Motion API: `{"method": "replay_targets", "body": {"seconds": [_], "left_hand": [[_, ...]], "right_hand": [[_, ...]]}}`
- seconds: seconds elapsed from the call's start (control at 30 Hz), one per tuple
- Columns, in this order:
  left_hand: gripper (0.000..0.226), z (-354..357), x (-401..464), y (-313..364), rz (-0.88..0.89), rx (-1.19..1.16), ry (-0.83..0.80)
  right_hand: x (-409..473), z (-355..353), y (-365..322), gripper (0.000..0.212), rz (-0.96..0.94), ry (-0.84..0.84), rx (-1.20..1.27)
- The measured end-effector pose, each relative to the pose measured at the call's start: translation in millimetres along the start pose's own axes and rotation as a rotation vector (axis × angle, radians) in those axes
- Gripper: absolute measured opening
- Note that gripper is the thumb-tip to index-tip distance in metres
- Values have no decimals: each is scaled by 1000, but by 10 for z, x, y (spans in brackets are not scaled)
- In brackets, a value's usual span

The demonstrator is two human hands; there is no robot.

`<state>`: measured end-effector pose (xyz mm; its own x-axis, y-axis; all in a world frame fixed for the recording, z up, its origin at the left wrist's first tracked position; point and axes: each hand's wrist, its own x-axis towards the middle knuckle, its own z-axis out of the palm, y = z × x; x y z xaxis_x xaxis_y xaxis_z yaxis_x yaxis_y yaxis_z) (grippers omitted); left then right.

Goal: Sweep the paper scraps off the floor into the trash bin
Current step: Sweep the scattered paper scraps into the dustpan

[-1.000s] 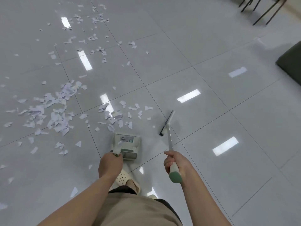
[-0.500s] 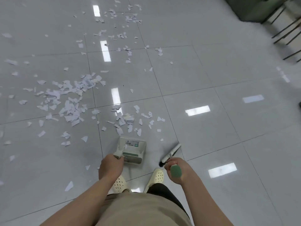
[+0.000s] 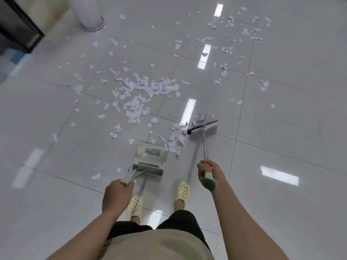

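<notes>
At 10 o'clock in the head view a dark cabinet base (image 3: 17, 29) is seen, with the foot of a white column (image 3: 92, 17) just to its right at 11 o'clock. The glossy tiled floor (image 3: 281, 119) is strewn with white paper scraps (image 3: 144, 94), the thickest patch lying just above centre and thinner scatter reaching to 1 o'clock. At 7 o'clock the left hand (image 3: 117, 194) is clenched around the pale handle of a dustpan (image 3: 150, 158), which is set on the floor near centre, its mouth facing 12 o'clock. Cream perforated clogs (image 3: 181, 192) are planted below the pan. A small heap of scraps is pressed between the pan's right edge and the broom head (image 3: 203, 127) at 2 o'clock from the pan. The broom's green-capped handle is grasped by the right hand (image 3: 208, 170) at 5 o'clock. No trash bin can be identified with certainty.
</notes>
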<state>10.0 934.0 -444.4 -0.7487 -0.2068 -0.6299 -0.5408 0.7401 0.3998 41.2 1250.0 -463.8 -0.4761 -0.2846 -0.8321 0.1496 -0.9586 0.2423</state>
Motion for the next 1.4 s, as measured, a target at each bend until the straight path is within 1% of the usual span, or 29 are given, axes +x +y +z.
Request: {"method": "replay_targets", "body": {"seconds": [0.03, 0.07, 0.13, 0.23, 0.37, 0.5, 0.73, 0.83, 0.97, 1.13, 1.27, 1.37, 1.4], "left_hand": [[46, 44, -69, 54, -32, -39, 35], [44, 81, -137, 95, -66, -81, 74], [42, 143, -280, 106, -136, -149, 145], [43, 250, -492, 15, -246, -239, 225], [43, 328, -684, -137, -370, -332, 323], [46, 435, -821, -289, -452, -385, 410], [41, 545, -1197, -857, -615, -532, 500], [38, 578, -1415, -1158, -707, -645, 559], [34, 601, -1768, -1527, -805, -733, 606], [33, 747, -2240, -1958, -926, -830, 662], [36, 931, -2553, -2183, -977, -886, 742], [35, 1110, -2732, -2169, -1043, -922, 771], [34, 1175, -2767, -2134, -1067, -931, 771]], "right_hand": [[65, 193, -160, 51, 12, 32, -70], [142, 393, -281, 50, 4, 63, -141], [288, 760, -342, 34, -24, 123, -273], [417, 1080, -147, 30, -5, 138, -409], [358, 1124, 329, 27, 53, 109, -468], [231, 1009, 747, 30, 153, 148, -671], [15, 538, 1320, 37, 360, 220, -1171], [-98, 368, 1652, 36, 476, 246, -1240], [-153, 119, 2052, 38, 601, 242, -1350], [-215, -275, 2362, 36, 734, 265, -1453], [-229, -658, 2454, 25, 788, 300, -1572], [-216, -830, 2317, 21, 805, 383, -1666], [-192, -866, 2211, 21, 806, 392, -1733]]}}
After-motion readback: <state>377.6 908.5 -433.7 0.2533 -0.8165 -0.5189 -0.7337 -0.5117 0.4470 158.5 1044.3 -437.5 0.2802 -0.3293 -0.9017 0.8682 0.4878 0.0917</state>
